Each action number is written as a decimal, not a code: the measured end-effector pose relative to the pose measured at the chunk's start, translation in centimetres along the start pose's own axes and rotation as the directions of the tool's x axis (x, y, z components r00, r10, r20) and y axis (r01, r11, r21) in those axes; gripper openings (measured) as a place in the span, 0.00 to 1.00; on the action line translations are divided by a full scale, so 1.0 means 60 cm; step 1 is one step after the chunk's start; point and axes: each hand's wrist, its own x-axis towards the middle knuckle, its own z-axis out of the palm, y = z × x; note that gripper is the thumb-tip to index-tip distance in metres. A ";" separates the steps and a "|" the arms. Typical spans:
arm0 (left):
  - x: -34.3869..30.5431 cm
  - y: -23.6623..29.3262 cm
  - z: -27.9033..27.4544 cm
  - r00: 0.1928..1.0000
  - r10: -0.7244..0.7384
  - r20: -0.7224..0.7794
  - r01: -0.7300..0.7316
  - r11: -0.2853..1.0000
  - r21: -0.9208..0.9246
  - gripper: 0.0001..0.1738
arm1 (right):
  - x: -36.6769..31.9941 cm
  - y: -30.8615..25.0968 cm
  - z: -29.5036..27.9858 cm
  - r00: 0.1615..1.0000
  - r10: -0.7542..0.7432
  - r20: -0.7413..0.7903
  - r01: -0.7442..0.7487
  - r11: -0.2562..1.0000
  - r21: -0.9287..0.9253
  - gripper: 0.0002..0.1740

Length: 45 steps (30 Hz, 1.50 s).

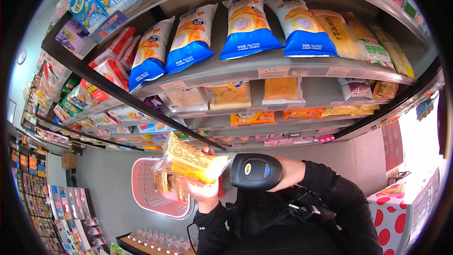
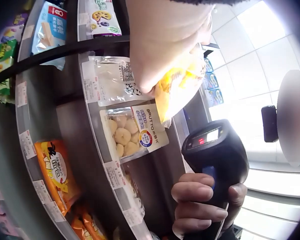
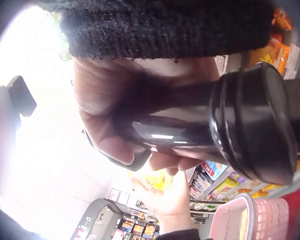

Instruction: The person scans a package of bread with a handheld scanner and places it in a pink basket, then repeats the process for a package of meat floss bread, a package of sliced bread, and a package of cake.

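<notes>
My left hand (image 1: pixel 204 190) holds up a clear-wrapped yellow food packet (image 1: pixel 191 159), its printed back facing the head camera. In the left wrist view, the left hand (image 2: pixel 157 42) has its fingers bent around the packet's edge. Close beside the packet is a black barcode scanner (image 1: pixel 250 172), its head turned toward it. My right hand (image 2: pixel 200 200) grips the scanner's handle, and a small lit display shows on the scanner (image 2: pixel 210 140). From the head, most of the right hand is hidden under the scanner; the right wrist view shows the fingers wrapped round the handle (image 3: pixel 175 120).
A pink basket (image 1: pixel 141 186) with several packets (image 1: pixel 165 184) inside stands below the left hand. Ahead, shelves (image 1: pixel 188 82) carry blue-and-white snack bags (image 1: pixel 250 28) and other packaged food. Several bottles (image 1: pixel 155 242) stand low at the left. A red-dotted box (image 1: pixel 389 219) is at the right.
</notes>
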 end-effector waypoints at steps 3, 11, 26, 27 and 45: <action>-0.016 0.005 0.011 0.998 -0.053 0.028 0.053 0.999 -0.007 0.44 | -0.014 -0.013 0.000 1.000 0.014 0.013 -0.014 1.000 0.011 0.24; -0.046 0.009 0.043 0.997 -0.073 0.012 0.073 0.997 0.005 0.42 | -0.041 -0.044 0.002 0.999 0.029 0.013 -0.029 0.999 0.018 0.28; -0.084 0.024 0.018 0.981 -0.117 0.156 0.097 0.987 0.128 0.46 | -0.068 -0.072 0.007 0.995 -0.010 0.101 0.014 0.999 -0.044 0.31; -0.087 0.025 0.022 0.983 -0.124 0.134 0.102 0.982 0.160 0.44 | -0.070 -0.075 0.008 0.994 -0.012 0.110 0.017 0.999 -0.044 0.31; -0.088 0.023 0.029 0.984 -0.106 0.143 0.083 0.984 0.161 0.43 | -0.098 -0.055 0.010 0.995 0.017 0.097 -0.012 0.999 -0.050 0.27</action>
